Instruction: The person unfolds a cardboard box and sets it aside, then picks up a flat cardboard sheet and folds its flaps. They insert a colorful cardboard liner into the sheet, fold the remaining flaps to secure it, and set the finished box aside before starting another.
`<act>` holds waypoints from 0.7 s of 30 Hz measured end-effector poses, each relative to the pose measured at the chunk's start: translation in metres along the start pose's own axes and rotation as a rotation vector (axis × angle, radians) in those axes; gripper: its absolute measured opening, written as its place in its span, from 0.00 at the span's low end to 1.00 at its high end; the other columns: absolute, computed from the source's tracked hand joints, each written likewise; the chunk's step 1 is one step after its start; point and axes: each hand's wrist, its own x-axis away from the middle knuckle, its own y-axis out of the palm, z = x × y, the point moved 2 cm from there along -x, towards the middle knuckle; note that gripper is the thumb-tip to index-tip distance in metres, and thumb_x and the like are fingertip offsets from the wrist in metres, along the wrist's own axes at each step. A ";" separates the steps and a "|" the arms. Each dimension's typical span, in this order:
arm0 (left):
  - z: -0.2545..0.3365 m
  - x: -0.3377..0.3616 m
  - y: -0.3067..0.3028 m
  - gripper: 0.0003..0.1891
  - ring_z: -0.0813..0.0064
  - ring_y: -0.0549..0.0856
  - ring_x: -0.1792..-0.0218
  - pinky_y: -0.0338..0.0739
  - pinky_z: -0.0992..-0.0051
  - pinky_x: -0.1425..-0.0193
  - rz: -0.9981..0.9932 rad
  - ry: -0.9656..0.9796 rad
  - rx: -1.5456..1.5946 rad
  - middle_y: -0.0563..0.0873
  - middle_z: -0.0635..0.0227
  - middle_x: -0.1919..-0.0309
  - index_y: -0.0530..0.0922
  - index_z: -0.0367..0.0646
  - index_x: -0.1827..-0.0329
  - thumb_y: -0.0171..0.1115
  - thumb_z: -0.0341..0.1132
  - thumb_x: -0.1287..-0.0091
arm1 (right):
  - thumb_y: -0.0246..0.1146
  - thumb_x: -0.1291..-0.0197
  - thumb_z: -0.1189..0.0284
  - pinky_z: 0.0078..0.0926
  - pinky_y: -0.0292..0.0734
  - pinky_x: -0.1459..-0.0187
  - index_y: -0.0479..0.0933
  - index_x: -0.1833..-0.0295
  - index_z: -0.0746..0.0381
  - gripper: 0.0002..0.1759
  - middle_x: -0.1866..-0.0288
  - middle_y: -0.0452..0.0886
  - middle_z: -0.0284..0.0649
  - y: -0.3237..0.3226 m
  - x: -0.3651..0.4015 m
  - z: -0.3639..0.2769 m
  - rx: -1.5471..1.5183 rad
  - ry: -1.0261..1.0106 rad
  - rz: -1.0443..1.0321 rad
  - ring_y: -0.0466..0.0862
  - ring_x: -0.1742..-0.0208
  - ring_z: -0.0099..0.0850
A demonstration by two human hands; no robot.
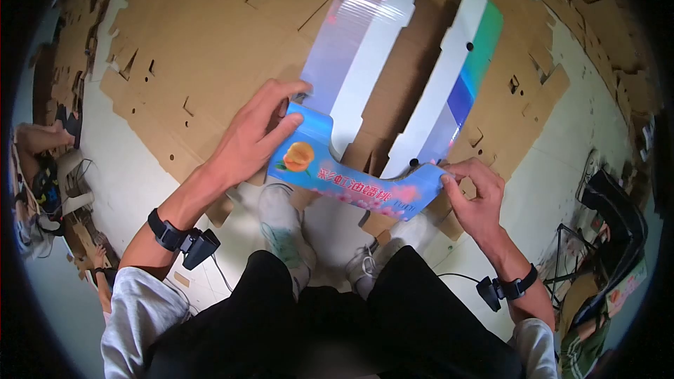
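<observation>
A printed cardboard fruit box (309,161), blue at its near end with a peach picture and pink lettering, stands at my feet. Its two long top flaps, white with coloured outer strips, leave a slot open down the middle. At the near left corner my left hand (249,133) grips the box, thumb on the blue panel and fingers at the side flap. My right hand (477,193) pinches the near right corner between thumb and fingers. The undersides of the fingers are partly hidden on both hands.
Flattened brown cardboard sheets (210,49) with cut-outs cover the pale floor (140,116). My shoes (281,231) are just below the box. Another person's legs (45,139) show at the far left. A black chair-like object (616,203) stands at the right.
</observation>
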 end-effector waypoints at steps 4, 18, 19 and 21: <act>-0.010 -0.006 0.000 0.13 0.64 0.79 0.54 0.76 0.65 0.44 -0.090 0.020 0.000 0.78 0.60 0.54 0.78 0.41 0.38 0.59 0.37 0.18 | 0.74 0.37 0.81 0.27 0.82 0.61 0.88 0.56 0.68 0.05 0.65 0.88 0.42 0.006 0.003 0.006 -0.018 0.010 0.011 0.87 0.66 0.29; -0.014 -0.009 0.014 0.17 0.54 0.77 0.44 0.72 0.60 0.28 0.018 0.097 -0.067 0.76 0.56 0.46 0.73 0.41 0.32 0.58 0.30 0.21 | 0.75 0.37 0.81 0.27 0.81 0.62 0.86 0.61 0.67 0.04 0.67 0.88 0.41 0.007 0.005 0.005 -0.062 0.101 0.016 0.86 0.67 0.28; -0.017 -0.003 0.015 0.16 0.52 0.77 0.43 0.72 0.58 0.29 0.044 0.142 -0.122 0.76 0.56 0.46 0.73 0.41 0.34 0.60 0.30 0.22 | 0.75 0.36 0.81 0.27 0.81 0.62 0.86 0.61 0.67 0.04 0.67 0.88 0.41 0.004 0.008 0.001 -0.049 0.073 0.019 0.86 0.68 0.28; -0.018 0.004 0.012 0.15 0.49 0.77 0.42 0.71 0.54 0.27 0.090 0.265 -0.215 0.77 0.56 0.45 0.74 0.41 0.37 0.61 0.28 0.24 | 0.75 0.36 0.81 0.27 0.80 0.62 0.85 0.62 0.67 0.04 0.68 0.87 0.41 0.002 0.017 -0.007 -0.029 0.022 0.028 0.85 0.68 0.29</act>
